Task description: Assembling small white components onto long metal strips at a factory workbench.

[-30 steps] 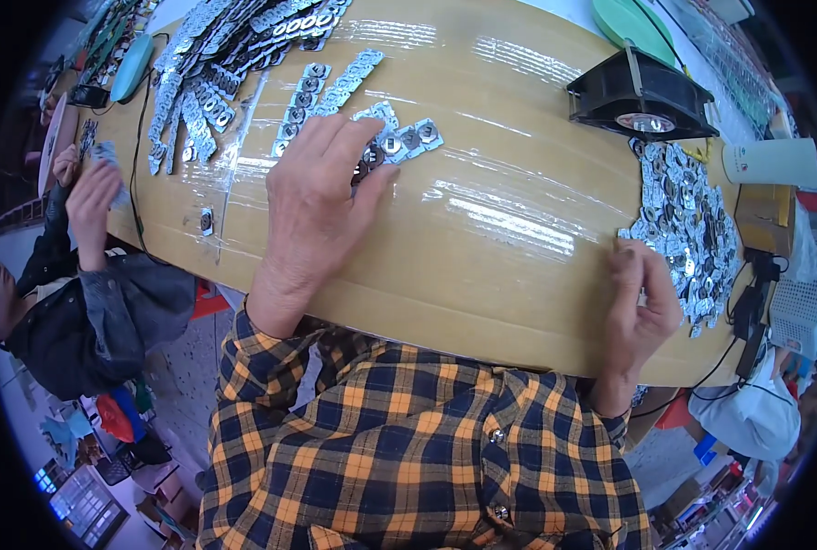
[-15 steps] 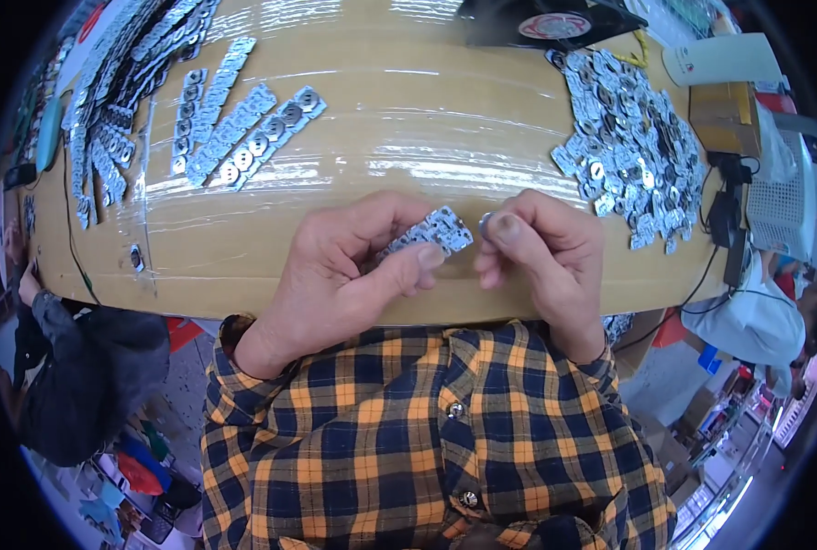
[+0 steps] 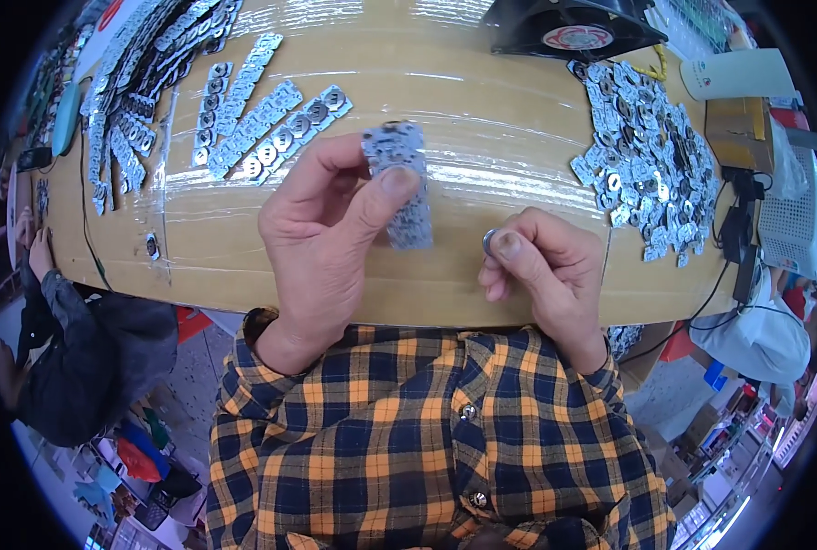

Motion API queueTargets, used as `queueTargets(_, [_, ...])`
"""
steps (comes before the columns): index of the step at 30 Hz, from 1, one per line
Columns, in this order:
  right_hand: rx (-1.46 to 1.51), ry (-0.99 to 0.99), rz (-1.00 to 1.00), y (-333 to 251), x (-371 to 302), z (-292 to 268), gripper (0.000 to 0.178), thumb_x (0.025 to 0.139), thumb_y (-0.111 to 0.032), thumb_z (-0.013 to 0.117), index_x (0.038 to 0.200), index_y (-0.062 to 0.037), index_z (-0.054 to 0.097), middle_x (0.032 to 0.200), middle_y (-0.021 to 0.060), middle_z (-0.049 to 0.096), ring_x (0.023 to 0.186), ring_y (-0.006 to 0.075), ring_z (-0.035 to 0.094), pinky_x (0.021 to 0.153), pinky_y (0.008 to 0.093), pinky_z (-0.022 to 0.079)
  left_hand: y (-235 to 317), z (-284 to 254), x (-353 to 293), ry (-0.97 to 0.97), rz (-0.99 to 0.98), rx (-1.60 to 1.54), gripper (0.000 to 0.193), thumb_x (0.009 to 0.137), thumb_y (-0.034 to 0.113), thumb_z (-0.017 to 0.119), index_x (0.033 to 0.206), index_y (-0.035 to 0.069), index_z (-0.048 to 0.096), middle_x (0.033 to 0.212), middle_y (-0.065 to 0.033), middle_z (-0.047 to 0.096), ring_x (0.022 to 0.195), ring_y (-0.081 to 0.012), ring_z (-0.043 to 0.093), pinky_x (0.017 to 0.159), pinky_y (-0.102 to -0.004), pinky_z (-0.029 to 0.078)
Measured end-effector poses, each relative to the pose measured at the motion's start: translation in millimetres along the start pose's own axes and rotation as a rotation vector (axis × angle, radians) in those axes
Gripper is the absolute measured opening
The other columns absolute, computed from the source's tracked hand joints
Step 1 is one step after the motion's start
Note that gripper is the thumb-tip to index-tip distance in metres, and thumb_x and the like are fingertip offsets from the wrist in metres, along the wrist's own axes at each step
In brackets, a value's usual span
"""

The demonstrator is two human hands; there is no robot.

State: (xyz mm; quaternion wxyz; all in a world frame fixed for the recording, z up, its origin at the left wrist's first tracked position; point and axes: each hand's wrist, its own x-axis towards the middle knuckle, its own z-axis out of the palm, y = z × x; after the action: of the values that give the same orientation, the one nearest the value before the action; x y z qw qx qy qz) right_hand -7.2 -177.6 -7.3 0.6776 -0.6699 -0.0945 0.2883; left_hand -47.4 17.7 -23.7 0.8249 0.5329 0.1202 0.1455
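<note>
Up in front of me, my left hand (image 3: 321, 229) grips a strip of small circuit boards (image 3: 411, 220) between thumb and fingers. The strip is pale silver with dark specks, stands nearly upright in view and looks slightly blurred. To its right, my right hand (image 3: 551, 266) pinches a small round metal disc (image 3: 489, 241), seen almost edge-on between thumb and forefinger. The two hands are apart, both over the near part of the table (image 3: 445, 289). Beyond my left hand lie several similar strips (image 3: 294, 137), one bearing a row of round discs.
A heap of small board pieces (image 3: 642, 165) covers the right side, near a black fan (image 3: 574, 37), a pale green cup (image 3: 737, 73) and a cardboard box (image 3: 737, 133). Stacked strips (image 3: 138, 78) fill the far left. Cables hang at the right edge. Another person (image 3: 88, 357) sits at left.
My left hand has raised the strip and swung it from a slant to nearly upright, away from the right hand. The right hand keeps its pinch on the disc. The view has shifted slightly.
</note>
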Motion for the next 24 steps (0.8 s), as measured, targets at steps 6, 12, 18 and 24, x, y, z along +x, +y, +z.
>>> queueTargets(6, [0.068, 0.014, 0.001, 7, 1, 5, 0.018, 0.098, -0.011, 0.058, 0.089, 0.0030, 0.064, 0.072, 0.0032, 0.063, 0.060, 0.0053, 0.057, 0.055, 0.0186, 0.047, -1, -4, 0, 0.136, -0.168, -0.273, 0.022, 0.090, 0.001, 0.066, 0.111, -0.001, 0.058, 0.099, -0.0073, 0.068, 0.089, -0.0129, 0.065, 0.077, -0.0272, 0.055])
queueTargets(12, [0.098, 0.086, -0.014, 8, 1, 7, 0.018, 0.098, -0.012, 0.058, 0.091, 0.0031, 0.065, 0.073, 0.0036, 0.064, 0.060, 0.0054, 0.058, 0.055, 0.0186, 0.048, 2, -5, 0, 0.111, -0.168, -0.336, 0.019, 0.092, 0.002, 0.063, 0.110, -0.002, 0.056, 0.097, -0.0087, 0.067, 0.086, -0.0152, 0.067, 0.074, -0.0288, 0.058])
queueTargets(18, [-0.043, 0.101, -0.176, 10, 0, 13, 0.021, 0.099, -0.015, 0.056, 0.090, 0.0046, 0.061, 0.073, 0.0079, 0.064, 0.061, 0.0110, 0.061, 0.056, 0.0222, 0.050, 2, 4, -8, 0.109, -0.235, -0.328, 0.012, 0.093, 0.001, 0.061, 0.104, -0.001, 0.056, 0.097, -0.0094, 0.067, 0.086, -0.0137, 0.067, 0.076, -0.0287, 0.058])
queueTargets(24, [-0.109, 0.087, -0.188, 5, 1, -3, 0.021, 0.098, -0.012, 0.055, 0.085, 0.0042, 0.061, 0.072, 0.0071, 0.062, 0.059, 0.0105, 0.060, 0.053, 0.0217, 0.046, 16, -28, 5, -0.366, 0.059, 0.456, 0.031, 0.083, 0.004, 0.072, 0.109, -0.003, 0.056, 0.096, -0.0093, 0.066, 0.084, -0.0142, 0.065, 0.072, -0.0315, 0.054])
